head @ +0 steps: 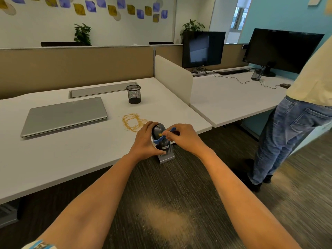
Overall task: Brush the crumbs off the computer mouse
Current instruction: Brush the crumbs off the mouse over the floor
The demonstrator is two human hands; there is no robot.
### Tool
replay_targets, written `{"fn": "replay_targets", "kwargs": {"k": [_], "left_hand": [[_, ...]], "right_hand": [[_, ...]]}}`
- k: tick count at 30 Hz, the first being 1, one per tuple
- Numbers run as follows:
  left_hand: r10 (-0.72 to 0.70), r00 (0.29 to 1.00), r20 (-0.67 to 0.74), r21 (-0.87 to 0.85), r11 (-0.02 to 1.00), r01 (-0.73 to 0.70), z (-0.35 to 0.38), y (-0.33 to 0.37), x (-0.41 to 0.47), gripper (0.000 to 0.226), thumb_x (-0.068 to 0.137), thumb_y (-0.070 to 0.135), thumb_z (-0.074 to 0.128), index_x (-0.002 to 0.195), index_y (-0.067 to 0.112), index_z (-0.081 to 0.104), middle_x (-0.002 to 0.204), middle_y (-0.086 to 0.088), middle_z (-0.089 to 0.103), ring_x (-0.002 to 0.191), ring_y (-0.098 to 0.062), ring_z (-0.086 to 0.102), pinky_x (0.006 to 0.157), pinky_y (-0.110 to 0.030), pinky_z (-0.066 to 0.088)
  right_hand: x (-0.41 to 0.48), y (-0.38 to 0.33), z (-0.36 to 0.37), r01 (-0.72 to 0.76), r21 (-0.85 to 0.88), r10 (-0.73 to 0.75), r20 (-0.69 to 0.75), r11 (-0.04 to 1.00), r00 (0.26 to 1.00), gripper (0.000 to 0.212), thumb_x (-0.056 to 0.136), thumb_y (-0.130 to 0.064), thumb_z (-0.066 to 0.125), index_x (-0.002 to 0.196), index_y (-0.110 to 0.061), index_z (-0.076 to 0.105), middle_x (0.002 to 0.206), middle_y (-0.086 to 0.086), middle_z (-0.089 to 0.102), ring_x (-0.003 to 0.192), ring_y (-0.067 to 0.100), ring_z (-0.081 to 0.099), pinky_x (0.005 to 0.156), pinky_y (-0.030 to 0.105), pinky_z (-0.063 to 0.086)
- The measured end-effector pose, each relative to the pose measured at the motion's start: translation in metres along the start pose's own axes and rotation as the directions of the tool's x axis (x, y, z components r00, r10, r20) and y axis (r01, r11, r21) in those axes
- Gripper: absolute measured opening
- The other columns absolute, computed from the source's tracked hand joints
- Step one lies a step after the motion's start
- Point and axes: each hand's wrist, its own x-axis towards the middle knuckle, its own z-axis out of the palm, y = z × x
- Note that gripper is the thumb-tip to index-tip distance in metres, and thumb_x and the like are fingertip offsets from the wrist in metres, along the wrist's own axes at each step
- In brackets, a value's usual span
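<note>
Working at the near edge of the white tabletop (71, 159), by its corner, you've got smooth hard laminate under you and ribbed grey carpet (224, 159) below, w/ a tan dusting of fallen crumbs (167, 220) on it. The closed laptop (64, 115), flat matte silver, sits well apart to your left. The black mesh pen cup (133, 94) stands upright beyond. A loose ring of golden crumbs (133, 123) lies on the tabletop just behind your hands.

Your left hand (145, 142) has its grip wrapped round the computer mouse (159, 131), fingers over the far end & thumb at the near end by the white label. The mouse looks lifted off the surface and tipped up toward you, though I can't tell for sure. Your right hand (183, 139) has its grip pinched on the blue brush (172, 129), which lies slantwise across the back of the mouse.

Handling, my read: the mouse is light, rigid plastic, a domed dark-grey shell, prob. smooth enough to slip if you squeeze the curved top. Take it by the sides and ends, as now, clear of the buttons & wheel seam. It won't flex, so you can press w/o worry, but a drop to the floor could crack it. The brush looks thin and a bit bendy, so use short light strokes.

A small clump of yellow bits (160, 135) sits on the shell right at the brush. They look dry, granular, loose; they should flick off, tho some may lodge in the seam.
</note>
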Motion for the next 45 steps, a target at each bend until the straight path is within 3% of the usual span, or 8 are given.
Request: {"fn": "replay_targets", "kwargs": {"k": [3, 12, 16, 20, 26, 31, 35, 45], "left_hand": [[-0.003, 1.0, -0.003, 0.007, 1.0, 0.003, -0.003, -0.002, 0.0, 0.109, 0.048, 0.043, 0.087, 0.137, 0.014, 0.032, 0.14, -0.01, 0.036, 0.126, -0.027, 0.037, 0.104, -0.042, 0.034], [-0.024, 0.999, -0.027, -0.016, 1.0, 0.023, -0.003, -0.003, -0.001, 0.106, 0.045, 0.051, 0.08, 0.135, 0.02, 0.033, 0.136, -0.004, 0.038, 0.122, -0.022, 0.039, 0.101, -0.037, 0.036], [-0.022, 0.999, -0.031, -0.03, 0.999, 0.021, -0.006, -0.007, 0.0, 0.106, 0.045, 0.051, 0.081, 0.134, 0.023, 0.032, 0.135, -0.002, 0.038, 0.122, -0.02, 0.039, 0.102, -0.036, 0.036], [-0.018, 1.0, -0.021, -0.042, 0.999, 0.017, -0.002, -0.003, 0.0, 0.105, 0.045, 0.053, 0.08, 0.134, 0.024, 0.031, 0.137, -0.002, 0.037, 0.123, -0.018, 0.037, 0.102, -0.034, 0.032], [-0.021, 0.999, -0.027, -0.05, 0.999, 0.019, -0.002, -0.003, 0.002, 0.106, 0.046, 0.053, 0.08, 0.135, 0.024, 0.031, 0.138, -0.002, 0.036, 0.125, -0.018, 0.036, 0.103, -0.03, 0.029], [-0.012, 0.999, -0.038, -0.031, 0.999, 0.011, -0.006, -0.008, 0.001, 0.106, 0.045, 0.053, 0.08, 0.135, 0.022, 0.032, 0.137, -0.003, 0.037, 0.124, -0.02, 0.038, 0.102, -0.034, 0.034], [-0.017, 0.999, -0.028, -0.036, 0.999, 0.016, -0.004, -0.008, 0.0, 0.105, 0.046, 0.053, 0.08, 0.135, 0.025, 0.031, 0.137, -0.002, 0.036, 0.123, -0.018, 0.037, 0.101, -0.03, 0.03], [-0.041, 0.999, -0.015, -0.016, 0.999, 0.041, -0.007, -0.011, 0.004, 0.109, 0.045, 0.054, 0.08, 0.136, 0.022, 0.029, 0.14, -0.004, 0.034, 0.127, -0.022, 0.035, 0.106, -0.04, 0.034]], "right_hand": [[-0.003, 0.004, 0.004, 0.01, -0.056, -0.009, 0.031, 0.998, 0.999, 0.023, 0.087, -0.029, 0.061, 0.098, -0.011, 0.069, 0.094, 0.007, 0.07, 0.083, 0.01, 0.061, 0.067, 0.014, 0.045], [-0.003, 0.014, -0.017, 0.018, -0.181, -0.007, 0.06, 0.983, 0.998, 0.022, 0.087, -0.031, 0.06, 0.098, -0.013, 0.068, 0.097, 0.005, 0.068, 0.08, 0.006, 0.056, 0.066, 0.012, 0.041], [-0.001, 0.011, -0.03, 0.032, -0.009, -0.032, -0.089, 0.999, 0.995, 0.016, 0.086, -0.03, 0.062, 0.094, -0.018, 0.07, 0.085, -0.002, 0.069, 0.078, 0.005, 0.062, 0.073, 0.019, 0.049], [0.009, 0.002, -0.023, 0.139, -0.058, -0.148, -0.188, 0.989, 0.971, 0.021, 0.086, -0.025, 0.063, 0.1, -0.011, 0.07, 0.097, 0.005, 0.069, 0.085, 0.009, 0.06, 0.074, 0.011, 0.046], [0.015, -0.007, -0.014, 0.156, -0.153, -0.174, -0.115, 0.976, 0.978, 0.022, 0.088, -0.023, 0.06, 0.104, -0.009, 0.069, 0.104, 0.008, 0.068, 0.094, 0.016, 0.061, 0.085, 0.028, 0.051], [0.011, -0.01, -0.021, 0.221, -0.244, -0.229, -0.006, 0.944, 0.973, 0.022, 0.089, -0.023, 0.06, 0.102, -0.008, 0.069, 0.1, 0.009, 0.068, 0.091, 0.018, 0.061, 0.082, 0.028, 0.05], [0.014, -0.014, -0.022, 0.239, -0.221, -0.254, -0.039, 0.945, 0.966, 0.02, 0.089, -0.021, 0.06, 0.102, -0.009, 0.069, 0.102, 0.007, 0.068, 0.092, 0.017, 0.061, 0.081, 0.023, 0.049], [0.012, -0.015, -0.017, 0.277, -0.307, -0.273, 0.059, 0.911, 0.96, 0.022, 0.09, -0.021, 0.058, 0.104, -0.008, 0.069, 0.102, 0.007, 0.066, 0.092, 0.019, 0.06, 0.083, 0.031, 0.05]]}}
